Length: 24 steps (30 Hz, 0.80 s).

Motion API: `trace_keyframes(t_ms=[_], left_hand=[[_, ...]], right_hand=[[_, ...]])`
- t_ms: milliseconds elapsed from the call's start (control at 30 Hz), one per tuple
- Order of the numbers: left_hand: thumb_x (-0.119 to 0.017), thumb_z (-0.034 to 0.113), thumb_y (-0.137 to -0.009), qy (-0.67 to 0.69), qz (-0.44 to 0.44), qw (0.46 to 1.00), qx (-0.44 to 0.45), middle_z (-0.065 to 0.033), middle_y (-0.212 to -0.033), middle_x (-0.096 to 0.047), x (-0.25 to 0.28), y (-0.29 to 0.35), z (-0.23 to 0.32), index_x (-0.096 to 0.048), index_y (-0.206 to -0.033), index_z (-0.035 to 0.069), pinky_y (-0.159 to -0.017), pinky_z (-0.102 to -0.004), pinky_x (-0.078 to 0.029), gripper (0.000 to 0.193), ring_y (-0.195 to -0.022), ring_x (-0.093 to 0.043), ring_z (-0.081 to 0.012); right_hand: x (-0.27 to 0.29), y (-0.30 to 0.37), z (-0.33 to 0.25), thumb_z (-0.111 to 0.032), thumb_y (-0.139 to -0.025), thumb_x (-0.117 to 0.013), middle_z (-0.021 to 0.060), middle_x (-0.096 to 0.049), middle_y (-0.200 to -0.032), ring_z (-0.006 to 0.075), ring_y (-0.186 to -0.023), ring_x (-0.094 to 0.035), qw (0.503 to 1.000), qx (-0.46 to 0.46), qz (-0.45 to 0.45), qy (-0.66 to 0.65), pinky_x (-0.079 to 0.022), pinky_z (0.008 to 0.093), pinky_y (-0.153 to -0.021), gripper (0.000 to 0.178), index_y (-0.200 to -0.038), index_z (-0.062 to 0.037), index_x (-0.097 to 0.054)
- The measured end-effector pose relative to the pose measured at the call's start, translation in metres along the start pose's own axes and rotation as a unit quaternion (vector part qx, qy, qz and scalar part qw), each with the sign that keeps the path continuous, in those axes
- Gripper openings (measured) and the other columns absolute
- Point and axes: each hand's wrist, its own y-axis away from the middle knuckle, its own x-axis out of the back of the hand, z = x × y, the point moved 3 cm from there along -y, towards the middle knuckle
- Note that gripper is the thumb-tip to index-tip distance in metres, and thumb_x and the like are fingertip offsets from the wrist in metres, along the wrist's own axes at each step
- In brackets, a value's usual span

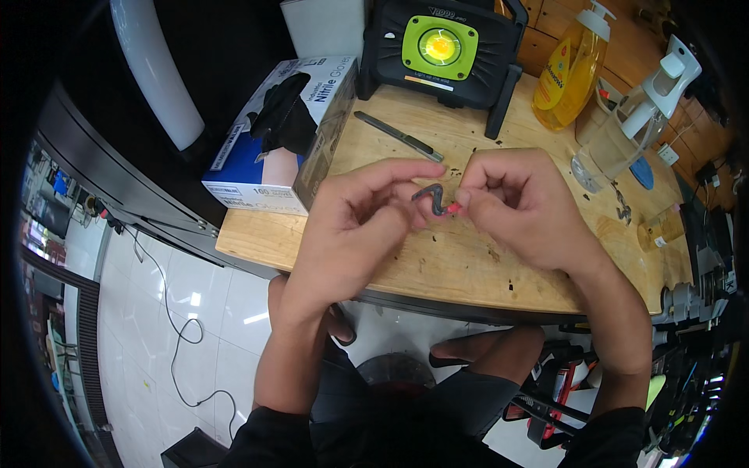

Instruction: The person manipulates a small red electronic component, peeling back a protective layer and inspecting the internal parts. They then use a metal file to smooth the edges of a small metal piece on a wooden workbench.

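Observation:
Between my two hands, above the wooden table [445, 269], is a small dark strip [438, 201] bent in an S-shape, with a red piece [454, 208] at its right end. My right hand [527, 207] is closed, thumb and forefinger pinching the red end. On the other side my left hand [351, 226] is curled at the strip's left end, its forefinger reaching out above; the exact grip is partly hidden behind the thumb. A slim grey utility knife [399, 136] lies on the table just beyond my left fingertips.
A glove box [324, 140] with black gloves stands at the left. Behind is a lit work lamp [441, 47]. To the right are a yellow pump bottle [568, 70], a clear spray bottle [608, 148] and a small jar [659, 228]. Dark crumbs dot the tabletop.

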Motion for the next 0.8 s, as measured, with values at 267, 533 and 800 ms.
trace_keyframes(t_ms=[267, 533, 800], left_hand=[[-0.073, 0.012, -0.098, 0.013, 0.092, 0.995, -0.022, 0.0022, -0.096, -0.063, -0.013, -0.005, 0.014, -0.070, -0.118, 0.000, -0.075, -0.0196, -0.044, 0.023, -0.085, -0.056, -0.0036], [-0.070, 0.021, -0.101, 0.035, 0.177, 0.982, -0.056, 0.0044, -0.072, -0.059, 0.008, 0.002, 0.001, -0.068, -0.092, 0.002, -0.069, -0.0208, -0.043, 0.021, -0.071, -0.052, -0.0025], [-0.072, 0.012, -0.097, -0.006, 0.079, 0.989, -0.124, -0.0068, -0.109, -0.064, -0.011, -0.005, 0.014, -0.072, -0.115, 0.001, -0.089, -0.0260, -0.048, 0.022, -0.105, -0.060, -0.0128]], right_hand=[[-0.004, 0.001, 0.000, -0.008, -0.099, -0.067, -0.0058, -0.060, -0.071, -0.0016, -0.066, -0.050, 0.999, 0.030, 0.020, 0.037, -0.039, 0.0198, -0.056, 0.011, -0.094, 0.0013, -0.071], [-0.006, 0.000, 0.000, -0.008, -0.096, -0.067, -0.0061, -0.061, -0.070, -0.0011, -0.063, -0.049, 0.998, 0.044, 0.014, 0.042, -0.038, 0.0194, -0.055, 0.012, -0.087, 0.0005, -0.069], [-0.002, -0.001, 0.005, -0.009, -0.094, -0.068, -0.0061, -0.059, -0.067, -0.0005, -0.061, -0.048, 0.997, 0.060, 0.000, 0.042, -0.037, 0.0209, -0.054, 0.013, -0.084, -0.0004, -0.068]])
